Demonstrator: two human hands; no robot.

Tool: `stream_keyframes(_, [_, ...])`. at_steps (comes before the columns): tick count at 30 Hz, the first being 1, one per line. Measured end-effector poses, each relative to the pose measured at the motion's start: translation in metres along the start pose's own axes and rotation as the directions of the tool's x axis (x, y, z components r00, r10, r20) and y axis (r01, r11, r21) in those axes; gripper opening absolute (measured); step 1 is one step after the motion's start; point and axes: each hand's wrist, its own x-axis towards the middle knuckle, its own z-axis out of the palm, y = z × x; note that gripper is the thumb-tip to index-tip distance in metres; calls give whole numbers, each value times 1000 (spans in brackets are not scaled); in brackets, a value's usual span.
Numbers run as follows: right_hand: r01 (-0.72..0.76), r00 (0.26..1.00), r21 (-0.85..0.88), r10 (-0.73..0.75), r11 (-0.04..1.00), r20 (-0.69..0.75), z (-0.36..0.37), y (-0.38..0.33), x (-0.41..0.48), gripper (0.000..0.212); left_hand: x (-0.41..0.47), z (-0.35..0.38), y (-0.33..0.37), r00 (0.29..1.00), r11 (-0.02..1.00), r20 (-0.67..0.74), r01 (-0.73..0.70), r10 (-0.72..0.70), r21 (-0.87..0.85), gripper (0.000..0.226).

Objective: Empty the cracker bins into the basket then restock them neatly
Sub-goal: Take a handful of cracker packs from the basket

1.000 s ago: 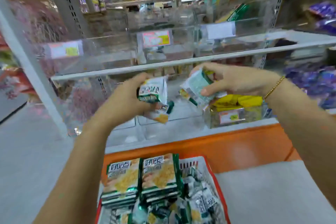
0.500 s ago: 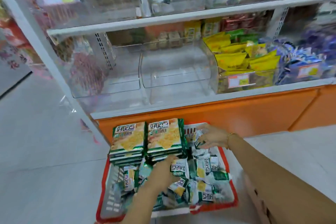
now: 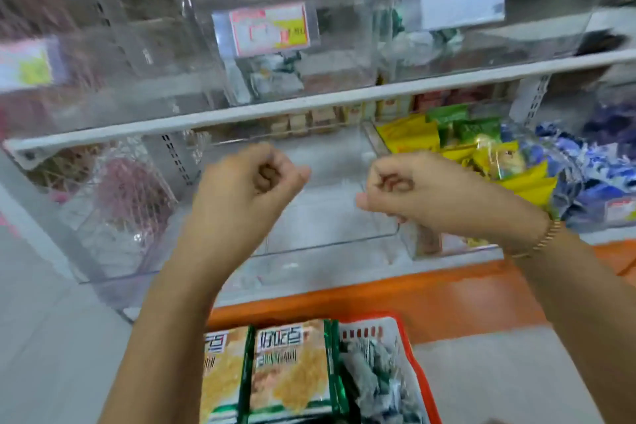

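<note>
Left hand [image 3: 247, 189] and right hand [image 3: 413, 193] hover at the empty bin [image 3: 327, 244], each grip curled together on nothing, probably between loads, since the cracker packs [image 3: 289, 365] already lie in the basket [image 3: 418, 365] below.

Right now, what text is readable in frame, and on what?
"好吃点": right pack in the basket; the smaller line below it is too blurred to read.
Left pack: same logo, only its last character shows.
Pink-yellow tag on the upper bin: digits blurred, unreadable.
Left tag, white label, lower right tag: unreadable.
</note>
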Motion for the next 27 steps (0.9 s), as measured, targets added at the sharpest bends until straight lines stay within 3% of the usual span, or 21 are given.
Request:
stream_keyframes(3, [234, 956, -16, -233, 972, -180, -59, -35, 5, 28, 43, -22, 24, 956, 985, -244, -171, 166, -1, 20])
stream_keyframes(5, [303, 906, -116, -324, 946, -272, -92, -47, 17, 27, 66, -31, 36, 905, 958, -314, -273, 285, 85, 10])
stream_keyframes(6, [322, 881, -169, -360, 932, -308, -107, -52, 24, 26, 77, -35, 40, 887, 941, -318, -297, 334, 160, 4])
stream_keyframes(8, [330, 838, -275, -415, 903, -355, -133, -60, 39, 26, 97, -39, 43, 897, 912, -265, -269, 355, 311, 24])
stream_keyframes(12, [288, 839, -448, -448, 847, -309, -162, -70, 73, 28, 112, -36, 39, 971, 893, -119, -139, 208, 427, 40])
stream_keyframes(16, [173, 913, -612, -358, 771, -193, -177, -62, 108, 23, 119, -46, 52, 982, 859, -80, -111, 173, 499, 34])
stream_keyframes(20, [83, 946, -571, -244, 817, -212, -203, -29, 120, 18, 150, -61, 82, 998, 852, 67, -16, -23, 523, 33])
stream_keyframes(23, [17, 992, -538, -82, 843, -96, -223, -13, 128, 14, 181, -57, 92, 963, 848, 232, -5, -139, 529, 24])
stream_keyframes(27, [-56, 988, -608, 132, 792, 80, -250, -8, 152, 36, 227, -47, 87, 900, 853, 358, 27, -247, 521, 28])
